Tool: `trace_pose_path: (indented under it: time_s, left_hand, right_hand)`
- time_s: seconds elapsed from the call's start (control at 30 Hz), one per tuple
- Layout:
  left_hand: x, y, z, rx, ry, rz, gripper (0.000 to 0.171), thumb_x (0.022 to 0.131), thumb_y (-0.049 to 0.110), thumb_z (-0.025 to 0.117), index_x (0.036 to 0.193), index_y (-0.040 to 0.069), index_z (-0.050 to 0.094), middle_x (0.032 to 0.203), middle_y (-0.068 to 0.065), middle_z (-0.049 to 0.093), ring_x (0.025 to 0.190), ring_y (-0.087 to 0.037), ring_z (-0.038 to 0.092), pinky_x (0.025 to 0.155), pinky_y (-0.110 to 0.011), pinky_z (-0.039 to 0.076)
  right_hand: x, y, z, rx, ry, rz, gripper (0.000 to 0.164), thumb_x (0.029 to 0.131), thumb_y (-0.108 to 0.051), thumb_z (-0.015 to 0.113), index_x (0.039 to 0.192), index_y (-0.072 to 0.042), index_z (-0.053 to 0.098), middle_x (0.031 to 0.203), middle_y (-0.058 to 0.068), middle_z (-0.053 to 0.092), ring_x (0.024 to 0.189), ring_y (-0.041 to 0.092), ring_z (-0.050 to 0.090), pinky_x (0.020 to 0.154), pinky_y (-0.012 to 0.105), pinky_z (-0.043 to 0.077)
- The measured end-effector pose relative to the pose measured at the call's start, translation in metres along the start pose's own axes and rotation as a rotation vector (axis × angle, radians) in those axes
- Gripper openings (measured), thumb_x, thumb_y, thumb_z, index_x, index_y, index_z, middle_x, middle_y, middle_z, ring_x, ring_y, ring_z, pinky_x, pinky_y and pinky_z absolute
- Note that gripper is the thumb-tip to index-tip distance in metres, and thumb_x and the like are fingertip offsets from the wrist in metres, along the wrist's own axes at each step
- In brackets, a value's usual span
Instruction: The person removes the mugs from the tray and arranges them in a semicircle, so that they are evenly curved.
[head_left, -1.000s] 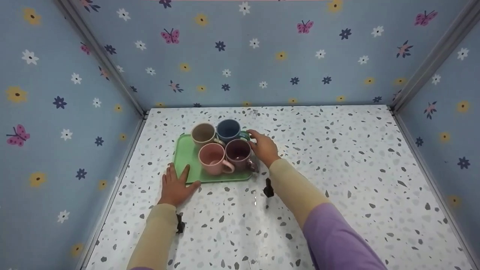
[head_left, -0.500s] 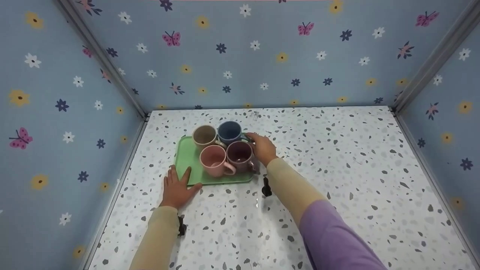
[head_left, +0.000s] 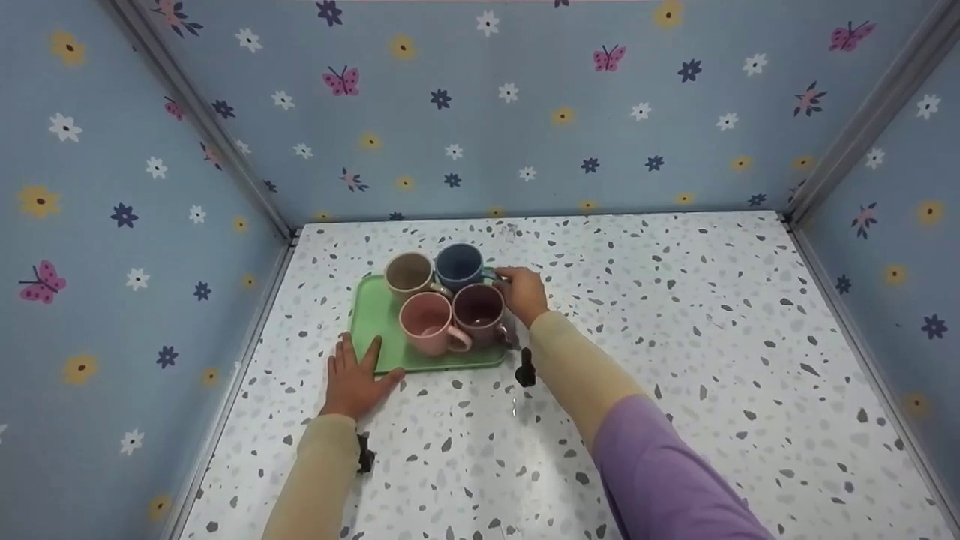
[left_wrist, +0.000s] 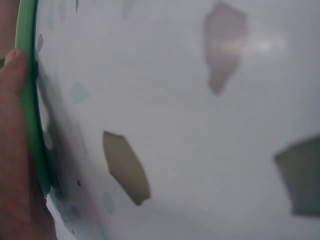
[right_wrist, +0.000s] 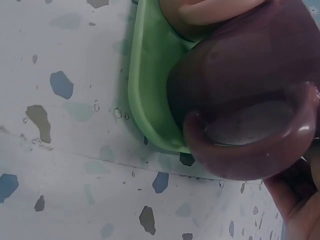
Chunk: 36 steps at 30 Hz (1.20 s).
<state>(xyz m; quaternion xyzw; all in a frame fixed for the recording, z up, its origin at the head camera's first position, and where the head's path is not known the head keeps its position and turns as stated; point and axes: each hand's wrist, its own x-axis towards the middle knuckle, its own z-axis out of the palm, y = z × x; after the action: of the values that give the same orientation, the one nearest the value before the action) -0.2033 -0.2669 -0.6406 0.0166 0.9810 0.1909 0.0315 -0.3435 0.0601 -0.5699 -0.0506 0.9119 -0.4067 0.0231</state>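
A green tray (head_left: 367, 315) holds a beige mug (head_left: 409, 274), a blue mug (head_left: 459, 264), a pink mug (head_left: 427, 326) and a dark purple mug (head_left: 478, 309), all upright and close together. My right hand (head_left: 525, 292) pinches the handle of the blue mug from the right, behind the purple mug. In the right wrist view the purple mug's handle (right_wrist: 260, 160) covers much of the scene, and only part of the hand shows at the lower right. With fingers spread, my left hand (head_left: 356, 382) lies on the tray's front left corner, its thumb along the front rim.
The tray lies on a white speckled table (head_left: 675, 360), left of its middle. Blue walls with flowers and butterflies (head_left: 525, 112) enclose the table at the back and both sides. Dark wrist cameras (head_left: 526, 367) sit on both wrists.
My right hand's fingers have drawn in around the blue mug's handle, and that forearm has shifted slightly left. The left hand, tray and mugs keep their places.
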Motion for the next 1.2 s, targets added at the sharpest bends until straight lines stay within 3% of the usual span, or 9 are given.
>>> trace_pose_path:
  time_s: [0.13,0.23,0.37,0.57,0.8,1.2]
  left_hand:
    - [0.003,-0.005,0.003,-0.012,-0.009,0.002,0.092,0.094,0.072,0.047,0.162,0.015,0.024,0.163,-0.034,-0.009,0.151,-0.049,-0.007,0.119,-0.064,-0.004]
    - [0.006,-0.008,0.005,-0.004,-0.015,0.003,0.094,0.093,0.075,0.046,0.163,0.016,0.022,0.163,-0.034,-0.010,0.151,-0.049,-0.009,0.120,-0.064,-0.005]
    - [0.008,-0.010,0.004,0.005,-0.021,0.003,0.095,0.093,0.075,0.044,0.163,0.015,0.022,0.162,-0.035,-0.011,0.151,-0.049,-0.010,0.119,-0.064,-0.005]
    - [0.005,-0.004,0.000,-0.013,-0.024,0.002,0.092,0.095,0.071,0.048,0.162,0.012,0.024,0.162,-0.037,-0.009,0.150,-0.052,-0.008,0.118,-0.066,-0.005]
    - [0.005,-0.004,0.002,0.004,-0.038,-0.004,0.093,0.094,0.074,0.044,0.162,0.014,0.022,0.162,-0.035,-0.011,0.151,-0.050,-0.009,0.119,-0.065,-0.005]
    - [0.006,-0.008,0.005,-0.001,-0.021,0.000,0.093,0.094,0.074,0.046,0.162,0.014,0.023,0.162,-0.036,-0.010,0.151,-0.051,-0.008,0.119,-0.065,-0.004]
  right_hand:
    - [0.000,-0.001,-0.003,0.000,0.013,0.018,0.030,0.101,-0.015,0.064,0.130,-0.011,0.070,0.125,0.007,0.071,0.117,0.022,0.066,0.102,0.037,0.050]
    - [-0.001,-0.002,-0.007,0.014,0.023,0.001,0.028,0.102,-0.014,0.062,0.127,-0.011,0.072,0.114,0.007,0.075,0.100,0.019,0.070,0.085,0.036,0.055]
    - [-0.002,-0.003,-0.014,0.039,0.039,-0.043,0.024,0.102,-0.014,0.061,0.122,-0.010,0.074,0.100,0.009,0.076,0.081,0.017,0.068,0.069,0.033,0.051]
    - [-0.002,-0.002,-0.027,0.071,0.045,-0.067,0.028,0.103,-0.016,0.061,0.128,-0.010,0.071,0.096,0.010,0.075,0.074,0.015,0.064,0.066,0.030,0.053]
    - [-0.003,-0.001,-0.052,0.084,0.047,-0.100,0.022,0.102,-0.012,0.061,0.119,-0.008,0.074,0.083,0.010,0.071,0.068,0.015,0.057,0.061,0.029,0.045]
    - [-0.011,0.021,-0.095,0.165,0.029,-0.041,0.031,0.102,-0.011,0.061,0.132,-0.005,0.067,0.101,0.014,0.075,0.088,0.021,0.071,0.079,0.035,0.057]
